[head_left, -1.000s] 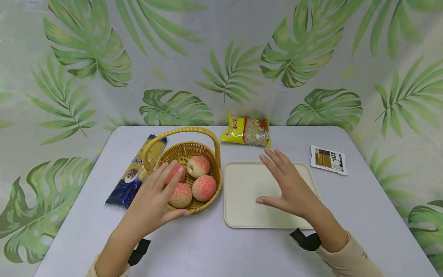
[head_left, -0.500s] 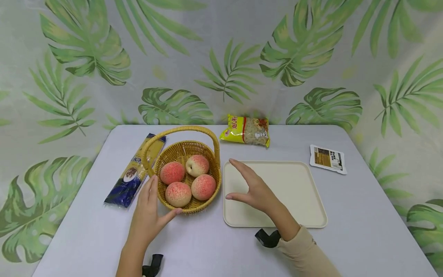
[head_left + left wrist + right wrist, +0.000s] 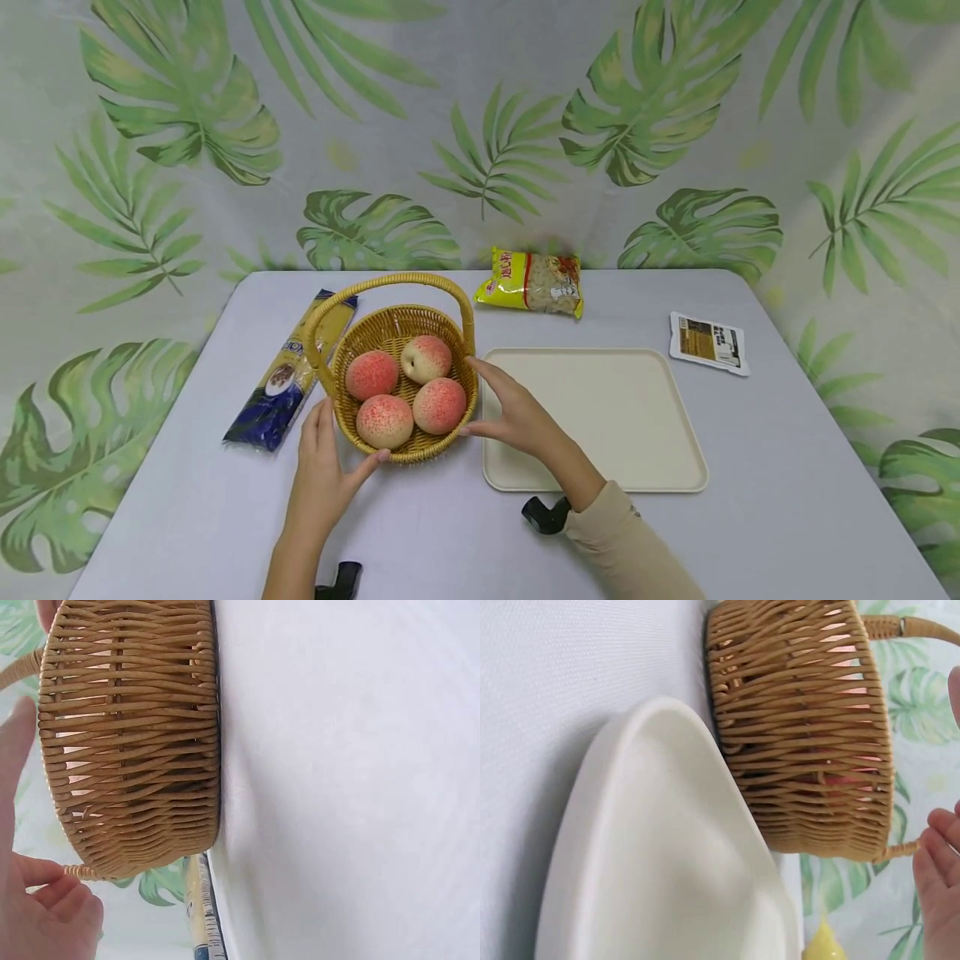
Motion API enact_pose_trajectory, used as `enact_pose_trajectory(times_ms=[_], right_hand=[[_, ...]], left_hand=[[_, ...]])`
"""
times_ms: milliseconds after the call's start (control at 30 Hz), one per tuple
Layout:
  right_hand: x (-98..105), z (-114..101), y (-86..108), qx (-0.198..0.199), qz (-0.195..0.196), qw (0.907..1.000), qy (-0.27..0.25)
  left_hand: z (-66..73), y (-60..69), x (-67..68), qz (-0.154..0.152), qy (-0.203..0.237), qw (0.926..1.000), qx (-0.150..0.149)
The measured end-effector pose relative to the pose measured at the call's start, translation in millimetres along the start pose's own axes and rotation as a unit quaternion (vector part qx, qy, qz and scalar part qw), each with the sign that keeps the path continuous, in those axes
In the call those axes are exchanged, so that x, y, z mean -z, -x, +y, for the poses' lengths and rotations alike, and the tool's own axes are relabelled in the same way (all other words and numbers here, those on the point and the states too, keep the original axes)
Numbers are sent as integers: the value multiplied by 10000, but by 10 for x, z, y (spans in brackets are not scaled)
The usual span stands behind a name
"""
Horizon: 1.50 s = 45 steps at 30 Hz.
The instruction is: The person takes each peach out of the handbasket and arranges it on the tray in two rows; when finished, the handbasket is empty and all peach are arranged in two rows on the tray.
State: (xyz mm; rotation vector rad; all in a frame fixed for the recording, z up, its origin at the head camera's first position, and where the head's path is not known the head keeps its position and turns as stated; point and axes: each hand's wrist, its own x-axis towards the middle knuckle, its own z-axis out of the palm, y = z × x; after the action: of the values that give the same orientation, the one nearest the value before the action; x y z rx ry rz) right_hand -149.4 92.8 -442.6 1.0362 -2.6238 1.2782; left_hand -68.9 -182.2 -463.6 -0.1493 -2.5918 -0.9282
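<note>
A round wicker basket (image 3: 386, 332) with an arched handle stands on the white table, with several pink peaches (image 3: 439, 406) inside. My left hand (image 3: 318, 483) is at its near left, thumb and fingers spread apart beside the rim. On the opposite side, my right hand (image 3: 521, 417) extends over the tray's left edge, thumb and fingertips at the rim. In the left wrist view, the left fingers (image 3: 67, 904) are close to the handle's end. The right wrist view shows the right fingers (image 3: 941, 855) by the other end; firm contact cannot be told.
A cream tray (image 3: 600, 417) lies right of the basket, its edge close to it. To the left is a blue and gold packet (image 3: 288, 375). A yellow food bag (image 3: 534, 283) lies at the back, a small white pouch (image 3: 709, 343) at the right.
My right hand has moved left from over the tray to the basket's right rim. My left hand has drawn back from above the peaches to the basket's near left side. The basket stays put.
</note>
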Motion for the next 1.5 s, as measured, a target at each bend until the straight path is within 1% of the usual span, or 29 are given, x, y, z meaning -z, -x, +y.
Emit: enact_pose_trajectory(times_ms=[233, 400, 533, 833, 1033, 1167, 1500], right_hand=[[-93, 20, -64, -90, -166, 9998, -45], [-105, 14, -118, -137, -299, 9994, 45], [-86, 10, -181, -144, -491, 9986, 149], [-52, -10, -322, -164, -1075, 9930, 455], [-33, -52, -393, -277, -1429, 9882, 472], [-23, -80, -421, -360, -1576, 9858, 456], [-70, -83, -473, -245, -1704, 9833, 596]], left_hand=[[-16, 19, -44, -55, 150, 9995, 255], [-17, 25, -52, -206, 262, 9986, 420], [-26, 29, -57, -318, 318, 9974, 555], [-46, 32, -59, -323, 460, 9967, 586], [-41, 30, -85, -305, 604, 9961, 559], [-34, 35, -95, -260, 725, 9954, 563], [-64, 48, -126, -255, 991, 9918, 769]])
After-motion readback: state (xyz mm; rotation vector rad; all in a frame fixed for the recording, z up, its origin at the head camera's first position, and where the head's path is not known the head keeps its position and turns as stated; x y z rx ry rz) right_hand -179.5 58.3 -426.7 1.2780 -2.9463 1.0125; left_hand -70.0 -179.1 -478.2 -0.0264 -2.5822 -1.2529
